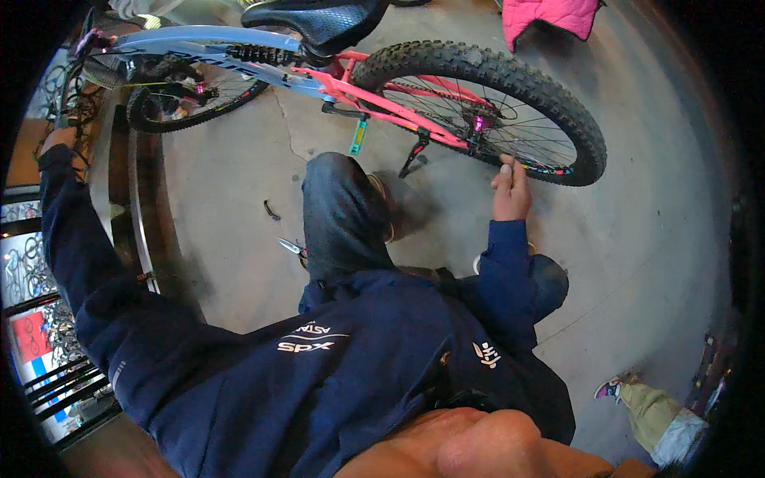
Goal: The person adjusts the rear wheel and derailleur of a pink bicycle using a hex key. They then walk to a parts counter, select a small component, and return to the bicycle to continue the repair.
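Note:
A mountain bike with a blue front frame (211,38) and pink rear frame stands in front of me, its black saddle (319,24) near the top edge. My right hand (511,191) is at the near edge of the rear wheel (586,131), beside the rim and spokes. Its fingers look pinched together; whatever may be between them is too small to name. My left hand (60,141) reaches far out to the left, among dark, thin shapes near the handlebar end. Its fingers are mostly hidden there.
A green pedal (358,137) and a black kickstand (414,151) hang below the frame. Scissors (292,248) and a small dark curved piece (272,210) lie on the grey floor by my knee. Another person's leg (649,410) is at lower right; a pink garment (550,20) at top.

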### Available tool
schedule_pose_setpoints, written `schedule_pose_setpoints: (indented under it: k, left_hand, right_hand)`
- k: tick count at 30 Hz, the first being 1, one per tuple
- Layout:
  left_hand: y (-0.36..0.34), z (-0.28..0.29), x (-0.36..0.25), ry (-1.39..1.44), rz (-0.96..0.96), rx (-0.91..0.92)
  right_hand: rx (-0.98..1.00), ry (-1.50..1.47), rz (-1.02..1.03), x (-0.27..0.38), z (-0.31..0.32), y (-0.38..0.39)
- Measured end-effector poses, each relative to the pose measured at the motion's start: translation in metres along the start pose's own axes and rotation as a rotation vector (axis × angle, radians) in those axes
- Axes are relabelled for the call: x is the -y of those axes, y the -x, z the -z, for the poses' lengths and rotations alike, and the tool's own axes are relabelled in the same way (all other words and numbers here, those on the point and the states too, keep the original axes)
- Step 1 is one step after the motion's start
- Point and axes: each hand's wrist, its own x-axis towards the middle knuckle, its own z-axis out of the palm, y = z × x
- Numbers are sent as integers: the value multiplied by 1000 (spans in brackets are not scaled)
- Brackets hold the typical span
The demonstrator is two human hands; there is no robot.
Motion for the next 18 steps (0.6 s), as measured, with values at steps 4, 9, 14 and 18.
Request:
schedule_pose_setpoints:
  k: [4,9,14,18]
  left_hand:
    - [16,-6,8,239,139,15]
    - [-9,-24,26,203,57,22]
    - [-31,-61,49,69,129,-115]
    - [-4,-73,49,189,29,-164]
  right_hand:
    - [-185,-216,-112,-25,0,-19]
    - [-486,-915,-555,-101,37,-77]
    - [-340,-988,-511,-180,74,-137]
    - [-265,-995,-538,-210,86,-169]
